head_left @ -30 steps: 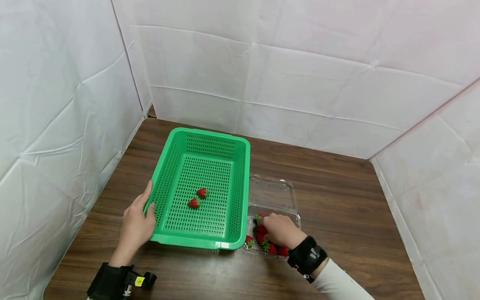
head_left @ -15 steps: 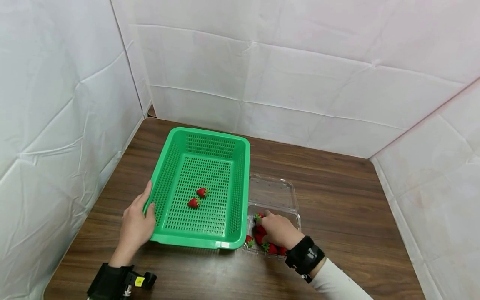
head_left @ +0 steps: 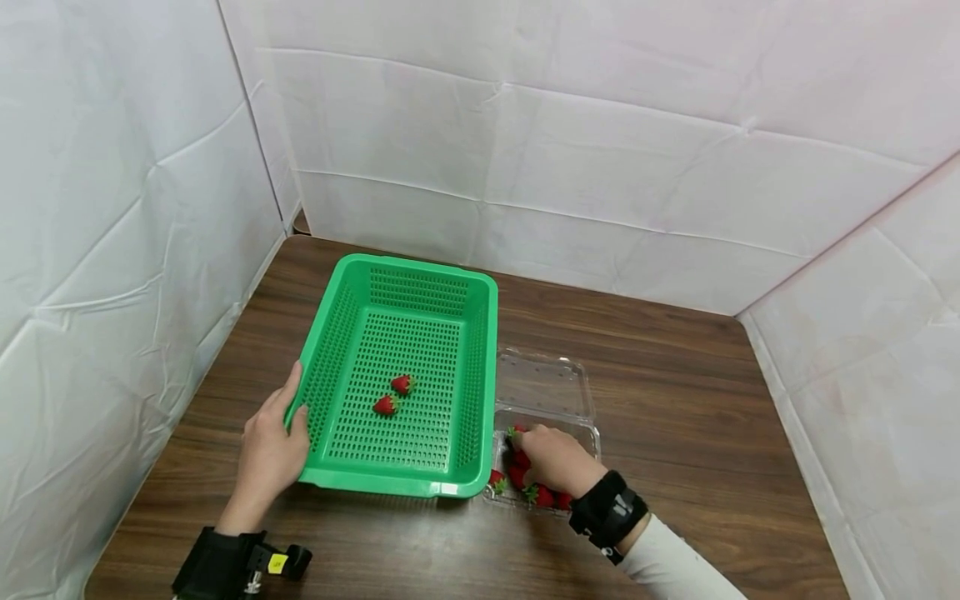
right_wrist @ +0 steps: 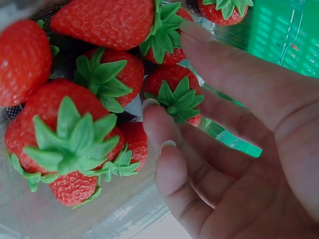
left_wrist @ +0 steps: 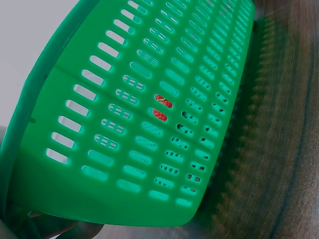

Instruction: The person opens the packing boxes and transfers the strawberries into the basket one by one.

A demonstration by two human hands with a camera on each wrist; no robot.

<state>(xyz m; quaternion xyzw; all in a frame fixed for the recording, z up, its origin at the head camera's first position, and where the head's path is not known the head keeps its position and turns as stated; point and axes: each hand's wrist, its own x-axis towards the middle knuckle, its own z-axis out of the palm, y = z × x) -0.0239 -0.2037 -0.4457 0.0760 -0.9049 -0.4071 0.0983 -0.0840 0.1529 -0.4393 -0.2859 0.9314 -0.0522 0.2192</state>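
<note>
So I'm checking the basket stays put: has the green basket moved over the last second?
No. The green basket keeps its spot beside the clear clamshell; the left hand grips its near-left rim.

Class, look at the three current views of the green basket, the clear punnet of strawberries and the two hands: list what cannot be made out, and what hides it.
- Head view: most strawberries in the clear plastic punnet, covered by the right hand; their count is unclear.
- Right wrist view: whether the fingertips pinch a red strawberry or only touch it.
- Left wrist view: the left hand, hidden behind the green perforated plastic basket; only slivers of a strawberry show through its slots.
</note>
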